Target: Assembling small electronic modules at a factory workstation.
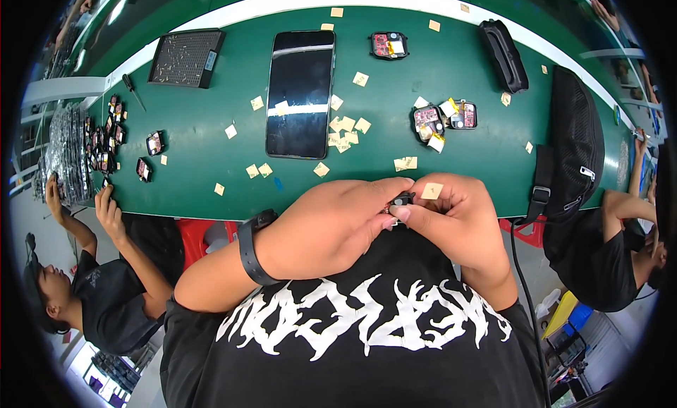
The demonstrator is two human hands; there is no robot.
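Observation:
Close to my body, at the table's near edge, both hands come together on a small black electronic device (403,199). My left hand (328,224), with a black band on its wrist, is closed round the device from the left. From the other side my right hand (455,214) pinches it, thumb lying on its face. A cream square of backing paper (431,191) rests on the right hand's bent fingers. Fingers cover most of the device. Just beyond lie open watch-like housings (428,123) with red circuit boards and yellow-taped, silvery-white battery cells.
A large black phone (301,94) lies mid-table among scattered cream paper squares (345,125). Behind are a parts tray (185,58), another housing (389,45) and a black case (504,55). A black bag (576,147) lies right. Co-workers sit both sides; more housings (106,136) lie left.

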